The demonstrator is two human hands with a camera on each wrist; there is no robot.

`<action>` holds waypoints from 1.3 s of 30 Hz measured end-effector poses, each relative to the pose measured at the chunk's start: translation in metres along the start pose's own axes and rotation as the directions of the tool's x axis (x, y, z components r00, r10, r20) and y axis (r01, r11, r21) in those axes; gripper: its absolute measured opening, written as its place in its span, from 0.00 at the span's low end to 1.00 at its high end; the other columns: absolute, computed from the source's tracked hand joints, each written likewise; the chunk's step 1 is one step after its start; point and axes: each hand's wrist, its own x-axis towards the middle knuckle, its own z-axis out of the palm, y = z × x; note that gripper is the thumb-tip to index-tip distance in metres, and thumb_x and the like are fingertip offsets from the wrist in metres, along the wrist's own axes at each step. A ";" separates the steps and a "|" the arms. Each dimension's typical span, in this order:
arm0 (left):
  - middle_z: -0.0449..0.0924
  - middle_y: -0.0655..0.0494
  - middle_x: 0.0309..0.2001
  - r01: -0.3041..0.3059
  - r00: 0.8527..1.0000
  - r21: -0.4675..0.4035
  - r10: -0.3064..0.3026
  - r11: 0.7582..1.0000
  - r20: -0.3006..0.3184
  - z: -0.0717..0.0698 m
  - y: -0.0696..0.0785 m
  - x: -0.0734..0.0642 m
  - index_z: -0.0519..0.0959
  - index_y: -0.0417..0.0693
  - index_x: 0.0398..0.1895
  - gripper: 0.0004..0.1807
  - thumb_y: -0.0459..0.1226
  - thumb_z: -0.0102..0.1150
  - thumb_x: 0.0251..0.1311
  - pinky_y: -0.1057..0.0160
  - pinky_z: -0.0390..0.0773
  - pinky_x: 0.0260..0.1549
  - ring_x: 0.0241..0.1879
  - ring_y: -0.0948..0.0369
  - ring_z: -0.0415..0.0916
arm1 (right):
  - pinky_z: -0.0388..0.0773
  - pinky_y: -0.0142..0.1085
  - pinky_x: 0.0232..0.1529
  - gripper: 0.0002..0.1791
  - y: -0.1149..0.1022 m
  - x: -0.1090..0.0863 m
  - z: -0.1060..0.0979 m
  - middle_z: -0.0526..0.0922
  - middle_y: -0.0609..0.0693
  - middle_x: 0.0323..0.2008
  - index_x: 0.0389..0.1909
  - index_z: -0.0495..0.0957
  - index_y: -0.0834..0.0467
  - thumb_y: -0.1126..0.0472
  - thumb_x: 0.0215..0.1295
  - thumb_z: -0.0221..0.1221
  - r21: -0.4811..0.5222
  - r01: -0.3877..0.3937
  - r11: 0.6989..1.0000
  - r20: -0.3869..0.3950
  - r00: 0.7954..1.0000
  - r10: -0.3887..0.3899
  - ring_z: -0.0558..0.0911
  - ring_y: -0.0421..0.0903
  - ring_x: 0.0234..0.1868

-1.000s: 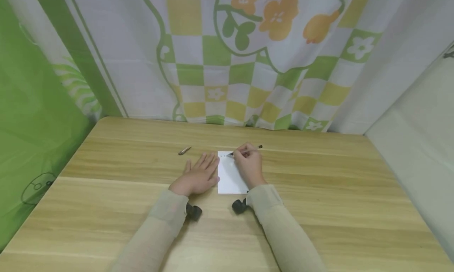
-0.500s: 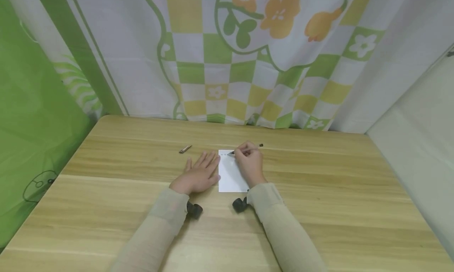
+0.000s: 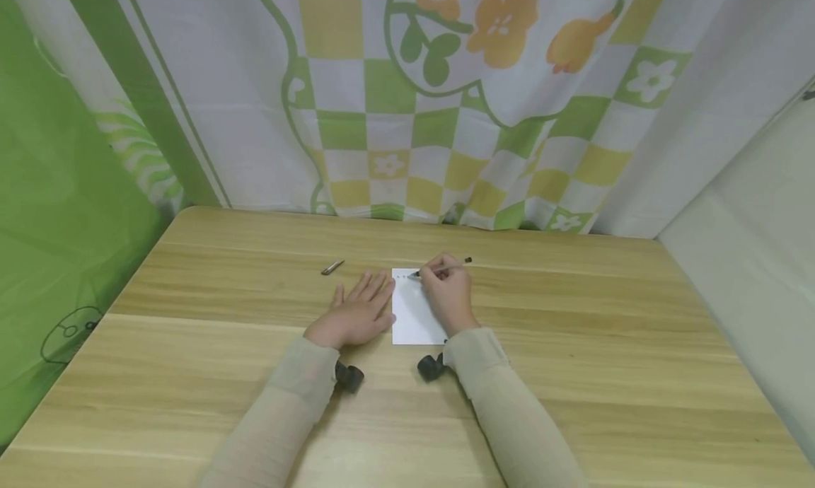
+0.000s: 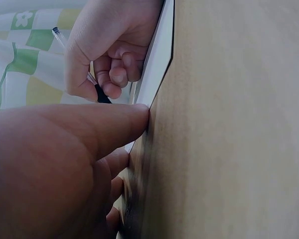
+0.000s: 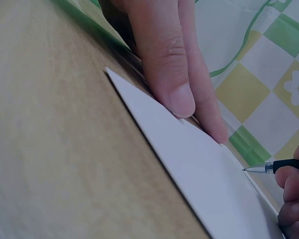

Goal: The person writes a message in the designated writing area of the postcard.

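A small white sheet of paper point(image 3: 414, 315) lies on the wooden table, with a short row of dark marks along its top edge. My right hand point(image 3: 449, 293) pinches a pen point(image 3: 455, 265) with a clear barrel and black grip. In the right wrist view the pen's silver tip point(image 5: 259, 169) meets the paper near its far edge. My left hand point(image 3: 356, 315) lies spread on the table at the paper's left side. In the left wrist view its thumb point(image 4: 119, 122) presses the paper's edge; the right hand's fingers point(image 4: 117, 74) curl beyond it.
A pen cap point(image 3: 332, 267) lies on the table point(image 3: 255, 276) beyond the left fingertips. A checked, flowered curtain point(image 3: 433, 134) hangs along the table's far edge. Green cloth point(image 3: 57, 212) hangs at the left, a pale wall point(image 3: 758, 212) stands at the right.
Both hands, the pen and the paper keep nearly the same places. The head view has shifted very slightly.
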 end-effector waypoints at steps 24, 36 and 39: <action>0.25 0.56 0.81 0.002 1.000 -0.006 -0.002 1.000 0.002 0.007 -0.008 0.008 0.40 0.55 0.83 0.39 0.54 0.38 0.78 0.33 0.20 0.69 0.79 0.51 0.21 | 0.70 0.34 0.30 0.04 0.000 0.000 -0.001 0.78 0.51 0.31 0.27 0.80 0.59 0.64 0.58 0.59 -0.002 0.023 1.000 -0.018 1.000 -0.023 0.74 0.46 0.32; 0.25 0.56 0.82 0.002 1.000 0.016 -0.002 1.000 0.000 0.009 -0.010 0.011 0.39 0.55 0.83 0.39 0.55 0.37 0.78 0.33 0.21 0.69 0.80 0.50 0.22 | 0.69 0.32 0.29 0.05 0.001 0.001 -0.001 0.78 0.51 0.31 0.26 0.80 0.60 0.65 0.59 0.59 0.016 0.029 0.999 -0.026 0.999 -0.029 0.74 0.45 0.31; 0.24 0.56 0.82 0.005 1.000 0.013 -0.005 1.000 0.004 0.009 -0.010 0.011 0.39 0.56 0.83 0.39 0.55 0.37 0.78 0.32 0.21 0.69 0.80 0.51 0.21 | 0.69 0.31 0.28 0.05 0.003 0.001 -0.001 0.79 0.51 0.31 0.26 0.80 0.60 0.65 0.59 0.59 0.020 0.030 0.999 -0.028 0.999 -0.029 0.74 0.45 0.31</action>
